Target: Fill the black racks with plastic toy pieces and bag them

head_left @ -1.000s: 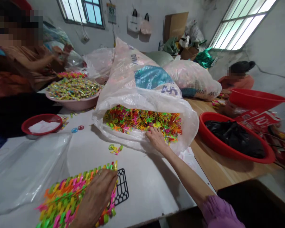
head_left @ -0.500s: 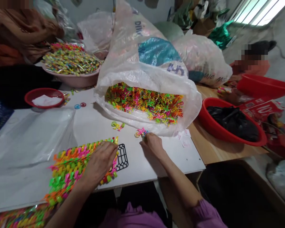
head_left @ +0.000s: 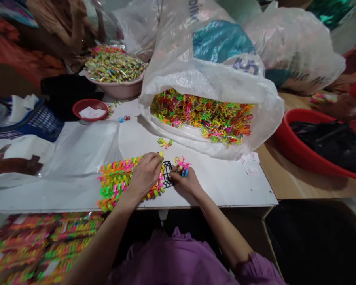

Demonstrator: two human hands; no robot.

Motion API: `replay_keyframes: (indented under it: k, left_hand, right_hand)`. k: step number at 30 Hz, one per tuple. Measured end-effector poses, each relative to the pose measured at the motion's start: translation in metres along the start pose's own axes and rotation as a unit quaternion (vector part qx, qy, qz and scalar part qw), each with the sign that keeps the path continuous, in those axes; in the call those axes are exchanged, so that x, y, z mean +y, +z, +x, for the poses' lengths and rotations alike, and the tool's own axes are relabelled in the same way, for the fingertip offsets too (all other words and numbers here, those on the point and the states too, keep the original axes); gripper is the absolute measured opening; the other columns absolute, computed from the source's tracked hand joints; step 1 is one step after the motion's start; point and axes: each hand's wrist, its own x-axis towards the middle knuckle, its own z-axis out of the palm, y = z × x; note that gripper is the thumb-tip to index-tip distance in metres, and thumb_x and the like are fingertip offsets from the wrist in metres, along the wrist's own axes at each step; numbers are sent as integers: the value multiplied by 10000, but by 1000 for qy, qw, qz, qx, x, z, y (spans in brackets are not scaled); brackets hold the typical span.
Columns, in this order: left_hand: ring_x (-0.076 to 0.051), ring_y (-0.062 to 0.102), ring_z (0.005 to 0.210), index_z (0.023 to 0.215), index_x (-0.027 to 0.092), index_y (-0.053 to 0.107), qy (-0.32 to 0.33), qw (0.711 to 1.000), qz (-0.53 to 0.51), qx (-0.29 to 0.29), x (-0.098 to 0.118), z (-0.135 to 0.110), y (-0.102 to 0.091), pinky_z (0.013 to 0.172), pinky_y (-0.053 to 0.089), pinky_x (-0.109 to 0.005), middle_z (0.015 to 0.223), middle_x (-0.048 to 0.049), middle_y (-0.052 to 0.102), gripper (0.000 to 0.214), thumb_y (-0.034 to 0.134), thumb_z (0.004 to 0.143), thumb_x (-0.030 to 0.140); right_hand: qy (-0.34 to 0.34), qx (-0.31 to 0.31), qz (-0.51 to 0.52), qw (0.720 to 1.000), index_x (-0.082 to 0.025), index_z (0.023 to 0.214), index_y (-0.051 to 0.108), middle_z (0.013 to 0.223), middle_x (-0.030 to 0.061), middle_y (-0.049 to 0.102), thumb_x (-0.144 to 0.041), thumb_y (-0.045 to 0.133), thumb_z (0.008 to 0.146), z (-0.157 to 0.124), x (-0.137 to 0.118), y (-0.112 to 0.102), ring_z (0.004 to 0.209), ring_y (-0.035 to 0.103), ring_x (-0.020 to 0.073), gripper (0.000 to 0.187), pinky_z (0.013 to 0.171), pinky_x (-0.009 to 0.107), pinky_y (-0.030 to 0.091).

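Rows of small bright plastic pieces [head_left: 115, 186] cover a black plastic grid [head_left: 167, 174], whose right end shows bare. My left hand [head_left: 146, 174] lies over these rows, its fingers curled together near the grid's bare end; its fingertips are partly hidden. Just right of the grid, my right hand [head_left: 190, 182] is closed on a small cluster of plastic pieces [head_left: 182, 163], pink, yellow and blue, some ring-shaped. Its thumb and fingers are close to the grid's edge. A few loose pieces [head_left: 165, 142] lie on the white table behind.
A big white woven sack [head_left: 213, 73] lies with its mouth towards me, full of similar pieces. Around it are a pink basin [head_left: 118, 89], a small red bowl [head_left: 90, 103], a blue basket [head_left: 49, 120], clear plastic bags [head_left: 86, 150] and a red tub [head_left: 308, 154]. Another person's arms show at upper left.
My right hand has come back from the sack's mouth to the grid, bringing the cluster of pieces. My left hand stays on the rows. The camera view has shifted.
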Motion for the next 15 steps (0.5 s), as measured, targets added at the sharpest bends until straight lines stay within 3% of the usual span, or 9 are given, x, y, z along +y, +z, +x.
replay_keyframes:
  k: [3, 8, 15]
  left_hand:
    - [-178, 536, 953, 1023, 154, 574, 2, 1000, 1, 31, 10, -15, -12, 875, 429, -319, 988, -67, 598, 211, 423, 880, 188]
    - [-186, 553, 907, 1035, 163, 561, 48, 998, 0, -35, 30, -47, -8, 864, 418, -338, 939, -54, 631, 202, 429, 886, 198]
    - [-192, 565, 882, 1081, 168, 549, 23, 999, -26, -35, 32, -47, 3, 811, 414, -334, 913, -49, 637, 254, 483, 877, 304]
  right_hand:
    - [-26, -12, -15, 999, -160, 802, 561, 664, -8, 576, -283, 503, 776, -9, 2, 10, 609, 530, 121, 139, 605, 232, 428]
    - [-115, 27, -178, 977, -171, 851, 550, 816, 35, 562, -196, 449, 771, -21, 20, 24, 746, 532, 152, 131, 692, 252, 432]
    - [-174, -68, -313, 931, -185, 894, 508, 866, 37, 505, -172, 407, 798, -19, 21, 12, 774, 508, 153, 140, 693, 241, 420]
